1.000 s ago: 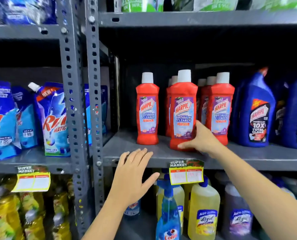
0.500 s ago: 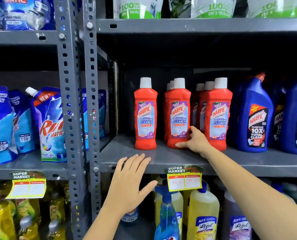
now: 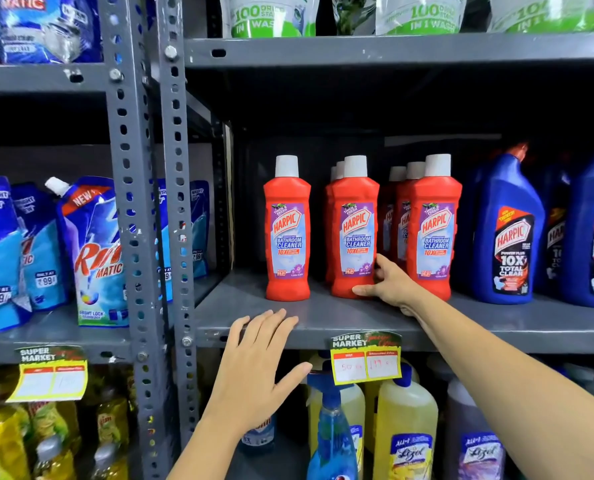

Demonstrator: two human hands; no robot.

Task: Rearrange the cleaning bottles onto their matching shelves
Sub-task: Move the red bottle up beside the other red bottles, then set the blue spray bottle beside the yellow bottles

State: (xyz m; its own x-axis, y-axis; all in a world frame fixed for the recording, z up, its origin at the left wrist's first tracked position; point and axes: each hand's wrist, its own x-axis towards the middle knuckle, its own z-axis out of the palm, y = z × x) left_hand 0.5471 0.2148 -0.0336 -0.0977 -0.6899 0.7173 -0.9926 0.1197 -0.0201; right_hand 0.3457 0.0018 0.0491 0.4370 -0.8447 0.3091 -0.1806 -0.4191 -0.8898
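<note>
Pushing the middle red bottle (image 3: 355,230) back on the grey shelf (image 3: 323,317): since a second ago it sits deeper, level with its row. My right hand (image 3: 389,284) grip is loose, fingers on its base. Left hand (image 3: 257,368) open, resting at the shelf edge. Placement looks nearly done.

Grey metal shelf (image 3: 323,322): red Harpic bottles (image 3: 356,233), blue Harpic bottles (image 3: 510,233) upright.

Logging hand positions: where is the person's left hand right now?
In the head view, the left hand is lower centre, fingers over the shelf's front edge, below the leftmost red Harpic bottle.
</note>
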